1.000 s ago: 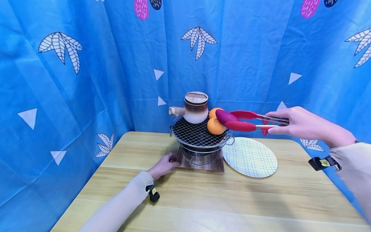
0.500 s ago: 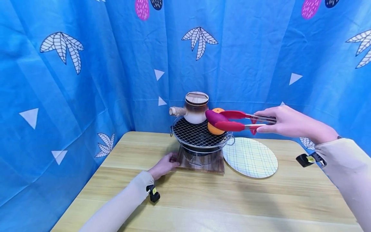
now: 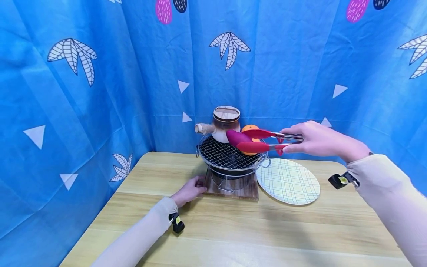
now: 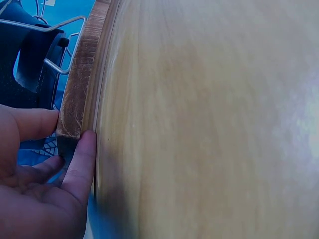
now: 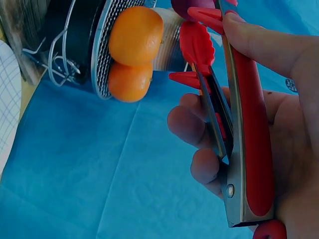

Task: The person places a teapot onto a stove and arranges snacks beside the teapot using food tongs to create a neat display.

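My right hand (image 3: pixel 315 140) grips red-tipped metal tongs (image 3: pixel 255 147). Between the tong heads is a smooth, oblong purple vegetable (image 3: pixel 235 137), held above the wire mesh of a round tabletop grill (image 3: pixel 223 154). Two oranges sit on the mesh at its right side; the right wrist view shows both the larger-looking orange (image 5: pixel 135 36) and the other orange (image 5: pixel 130 82). In the head view the tongs partly cover them. My left hand (image 3: pixel 190 190) holds the near left corner of the wooden board (image 4: pixel 82 84) under the grill, thumb on top and a finger along its edge.
A side-handled clay pot (image 3: pixel 221 134) with a wooden lid stands at the back of the grill. Right of the grill lies a checked oval plate (image 3: pixel 288 181). Blue patterned curtains (image 3: pixel 283 74) hang close behind and beside the wooden table (image 3: pixel 213 230).
My right hand has moved left with the tongs, carrying the purple vegetable from beside the oranges to over the mesh in front of the pot. My left hand has stayed at the board.
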{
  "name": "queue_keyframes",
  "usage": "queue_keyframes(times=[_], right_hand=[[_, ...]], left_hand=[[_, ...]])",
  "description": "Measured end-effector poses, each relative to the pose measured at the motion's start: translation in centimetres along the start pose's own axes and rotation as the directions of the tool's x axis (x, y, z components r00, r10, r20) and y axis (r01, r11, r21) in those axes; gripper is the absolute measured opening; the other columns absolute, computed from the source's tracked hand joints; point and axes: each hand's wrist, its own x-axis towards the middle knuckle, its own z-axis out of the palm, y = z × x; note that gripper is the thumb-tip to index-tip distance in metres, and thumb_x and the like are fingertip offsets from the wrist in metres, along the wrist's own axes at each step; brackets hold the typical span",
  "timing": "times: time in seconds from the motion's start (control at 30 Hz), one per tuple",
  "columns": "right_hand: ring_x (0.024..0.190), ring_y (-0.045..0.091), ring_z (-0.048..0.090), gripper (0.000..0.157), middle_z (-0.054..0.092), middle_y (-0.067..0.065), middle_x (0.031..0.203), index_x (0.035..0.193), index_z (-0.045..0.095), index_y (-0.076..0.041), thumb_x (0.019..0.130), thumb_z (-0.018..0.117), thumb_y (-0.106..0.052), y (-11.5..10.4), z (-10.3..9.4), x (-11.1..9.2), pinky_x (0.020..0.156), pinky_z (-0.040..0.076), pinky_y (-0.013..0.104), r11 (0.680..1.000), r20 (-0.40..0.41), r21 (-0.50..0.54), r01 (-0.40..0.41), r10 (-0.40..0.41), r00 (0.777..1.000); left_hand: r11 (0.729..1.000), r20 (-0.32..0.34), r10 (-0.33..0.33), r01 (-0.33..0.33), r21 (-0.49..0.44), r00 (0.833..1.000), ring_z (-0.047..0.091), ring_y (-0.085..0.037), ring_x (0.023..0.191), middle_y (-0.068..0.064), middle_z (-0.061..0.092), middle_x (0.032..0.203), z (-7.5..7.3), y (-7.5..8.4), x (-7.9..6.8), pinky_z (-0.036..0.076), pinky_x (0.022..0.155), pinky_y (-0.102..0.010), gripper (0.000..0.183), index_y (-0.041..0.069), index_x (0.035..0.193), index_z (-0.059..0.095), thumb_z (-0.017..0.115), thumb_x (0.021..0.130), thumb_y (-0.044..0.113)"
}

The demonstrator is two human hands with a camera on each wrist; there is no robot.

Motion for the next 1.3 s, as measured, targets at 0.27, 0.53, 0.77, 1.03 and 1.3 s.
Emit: queue_keyframes(times=[0.27, 0.53, 0.77, 1.03, 1.3], right_hand=[[0.100, 0.022, 0.062, 0.072, 0.069, 0.013, 0.125, 0.140, 0.059, -0.007, 0.086, 0.075, -0.051, -0.9, 0.3, 1.1, 0.065, 0.051, 0.031, 1.000, 0.019, -0.012, 0.018, -0.018, 1.000], [0.088, 0.018, 0.061, 0.068, 0.073, 0.006, 0.114, 0.137, 0.062, -0.006, 0.086, 0.077, -0.048, -1.5, 0.9, 2.2, 0.063, 0.050, 0.030, 0.998, 0.026, -0.021, 0.052, -0.052, 0.998], [0.087, 0.018, 0.060, 0.068, 0.074, 0.005, 0.113, 0.137, 0.062, -0.007, 0.086, 0.077, -0.048, -1.9, 1.5, 3.0, 0.061, 0.048, 0.030, 0.999, 0.042, -0.015, 0.047, -0.047, 0.998], [0.087, 0.017, 0.061, 0.066, 0.074, 0.003, 0.112, 0.136, 0.064, -0.012, 0.085, 0.077, -0.050, -2.4, 2.1, 3.8, 0.062, 0.047, 0.030, 0.998, 0.051, -0.042, 0.049, -0.047, 0.998], [0.078, 0.016, 0.058, 0.064, 0.072, -0.002, 0.099, 0.138, 0.063, -0.014, 0.086, 0.077, -0.047, -2.8, 2.6, 4.8, 0.058, 0.044, 0.031, 0.998, 0.075, -0.039, 0.051, -0.048, 0.996]], left_hand=[[1.000, 0.001, -0.001, 0.001, -0.007, 1.000, 0.062, -0.031, 0.111, -0.023, 0.059, 0.126, 0.0, -0.1, 0.0, 0.059, 0.091, -0.042, 0.056, -0.006, 0.144, 0.044, 0.065, 0.093, 0.005], [1.000, 0.003, -0.007, 0.007, 0.009, 1.000, 0.061, -0.030, 0.113, -0.022, 0.059, 0.130, -0.1, -0.2, 0.2, 0.059, 0.092, -0.040, 0.056, -0.003, 0.144, 0.045, 0.066, 0.093, 0.008], [1.000, 0.005, 0.002, -0.001, -0.006, 1.000, 0.062, -0.030, 0.110, -0.025, 0.059, 0.128, -0.1, 0.0, -0.1, 0.060, 0.090, -0.040, 0.055, -0.006, 0.143, 0.044, 0.065, 0.093, 0.005], [1.000, -0.001, 0.007, -0.007, 0.004, 1.000, 0.062, -0.030, 0.110, -0.023, 0.060, 0.126, 0.0, 0.1, -0.2, 0.059, 0.090, -0.041, 0.055, -0.005, 0.143, 0.045, 0.064, 0.094, 0.006], [1.000, -0.002, 0.005, -0.005, 0.022, 1.000, 0.061, -0.030, 0.112, -0.022, 0.060, 0.126, 0.0, 0.2, -0.2, 0.058, 0.091, -0.040, 0.054, -0.004, 0.144, 0.045, 0.064, 0.094, 0.006]])
